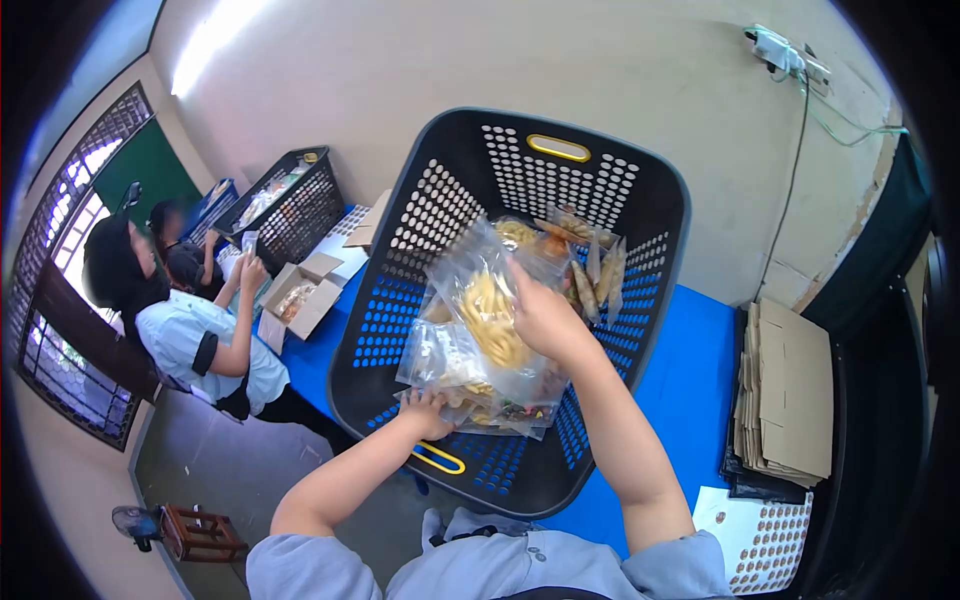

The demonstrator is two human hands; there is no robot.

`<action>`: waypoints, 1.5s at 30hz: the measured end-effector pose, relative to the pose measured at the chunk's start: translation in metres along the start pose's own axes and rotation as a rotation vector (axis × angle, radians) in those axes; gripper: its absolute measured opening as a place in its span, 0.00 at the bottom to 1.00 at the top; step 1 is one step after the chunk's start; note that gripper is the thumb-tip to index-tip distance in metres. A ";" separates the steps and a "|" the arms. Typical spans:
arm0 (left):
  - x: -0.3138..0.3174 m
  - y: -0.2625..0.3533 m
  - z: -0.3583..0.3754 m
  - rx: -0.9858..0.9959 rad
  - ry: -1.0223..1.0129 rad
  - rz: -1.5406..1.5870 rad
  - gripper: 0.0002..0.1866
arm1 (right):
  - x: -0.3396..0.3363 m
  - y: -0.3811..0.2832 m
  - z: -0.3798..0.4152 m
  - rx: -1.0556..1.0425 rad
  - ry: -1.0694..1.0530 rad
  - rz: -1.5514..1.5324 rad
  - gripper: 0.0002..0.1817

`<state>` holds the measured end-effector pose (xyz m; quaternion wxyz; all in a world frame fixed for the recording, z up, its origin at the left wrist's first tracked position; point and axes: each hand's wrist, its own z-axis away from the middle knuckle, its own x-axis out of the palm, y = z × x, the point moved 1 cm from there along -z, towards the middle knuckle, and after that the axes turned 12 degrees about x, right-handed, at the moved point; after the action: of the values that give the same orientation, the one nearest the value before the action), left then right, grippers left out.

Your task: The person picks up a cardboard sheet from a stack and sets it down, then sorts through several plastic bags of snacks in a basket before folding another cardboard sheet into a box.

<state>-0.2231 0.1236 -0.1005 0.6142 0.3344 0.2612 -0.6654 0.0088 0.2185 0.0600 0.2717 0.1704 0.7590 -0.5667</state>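
A big black plastic basket with yellow handles sits on the blue table in front of me, tilted toward me. Inside it lie several clear bags of yellow snacks. My right hand grips one clear snack bag and holds it up above the pile. My left hand rests lower down, with its fingers on the stack of bags near the basket's front rim.
A stack of flat cardboard sheets lies at the right on the blue table. To the left, two people work beside an open cardboard box and a second black basket. A small fan stands on the floor.
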 end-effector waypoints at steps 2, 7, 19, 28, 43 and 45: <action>-0.004 -0.002 0.004 -0.010 0.066 -0.061 0.47 | -0.003 -0.004 0.013 0.204 -0.510 0.481 0.34; -0.010 0.005 0.013 0.046 0.235 -0.082 0.47 | 0.020 0.021 0.015 0.040 -0.388 0.590 0.32; -0.023 0.021 0.005 0.222 0.535 -0.398 0.41 | 0.088 0.002 0.021 -0.332 -0.280 0.168 0.16; -0.005 0.035 0.006 0.389 0.125 -0.206 0.40 | 0.164 0.108 0.023 -0.029 -0.700 0.835 0.35; -0.015 0.033 0.023 0.368 0.036 -0.133 0.36 | 0.129 0.129 -0.004 0.182 -0.856 1.040 0.28; -0.015 0.032 0.020 0.404 0.078 -0.106 0.33 | 0.124 0.118 0.001 0.168 -0.851 1.066 0.27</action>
<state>-0.1934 0.1148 -0.0741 0.4881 0.4620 0.1633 -0.7222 -0.0229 0.2469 -0.1055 0.7738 0.3037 0.3520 -0.4302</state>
